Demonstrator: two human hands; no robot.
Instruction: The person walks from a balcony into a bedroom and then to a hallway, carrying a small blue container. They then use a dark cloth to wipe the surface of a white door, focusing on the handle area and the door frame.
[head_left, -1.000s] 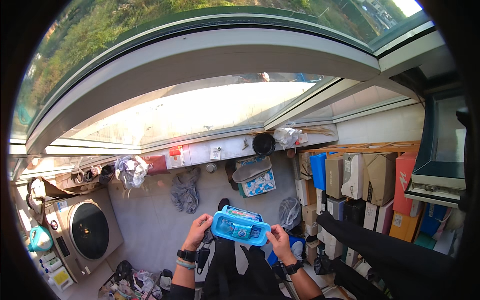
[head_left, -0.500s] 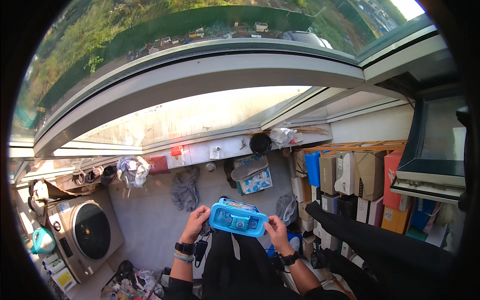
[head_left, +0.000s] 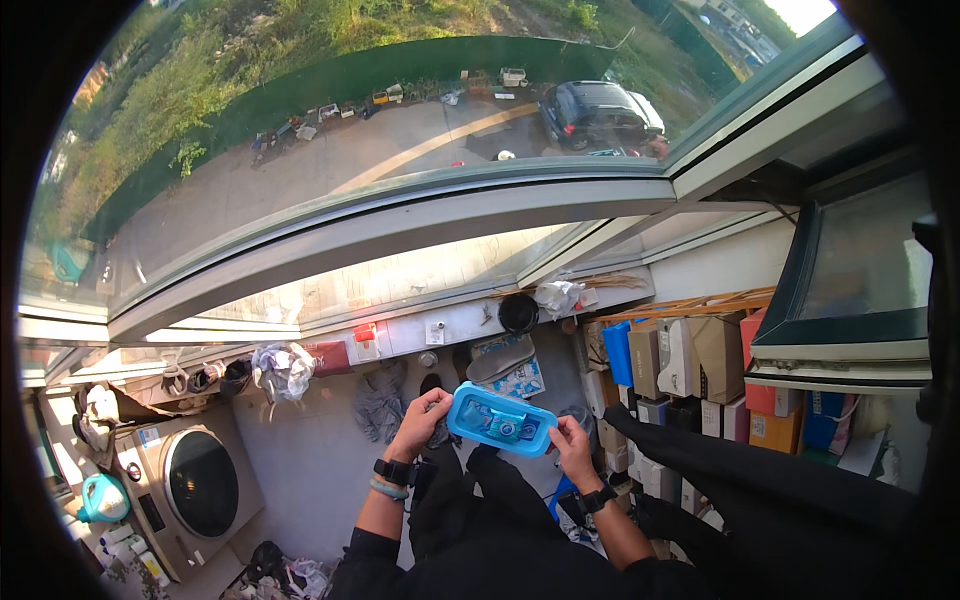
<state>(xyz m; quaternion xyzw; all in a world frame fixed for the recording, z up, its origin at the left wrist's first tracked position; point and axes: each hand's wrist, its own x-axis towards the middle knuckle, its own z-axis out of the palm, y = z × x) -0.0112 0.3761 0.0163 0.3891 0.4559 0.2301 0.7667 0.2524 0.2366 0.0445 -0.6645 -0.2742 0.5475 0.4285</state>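
- Since half a second ago, our view has tipped further up toward the window and the blue box point(head_left: 500, 420) sits slightly lower in it; both hands keep their hold.
- Blue box: flat, oblong plastic case with a clear top, held level above our lap, between the hands. We judge it light, stiff and somewhat smooth; best taken by the two short ends.
- Left hand point(head_left: 422, 418): fingers closed on the left end of the box.
- Right hand point(head_left: 572, 445): fingers pinching the right end.
- Floor point(head_left: 300, 450): grey, strewn with cloths and slippers; no table in view.
- Room: washing machine point(head_left: 195, 485) at left, stacked cardboard boxes point(head_left: 690, 360) at right, wide window point(head_left: 400, 150) overlooking a parked car point(head_left: 598, 108).
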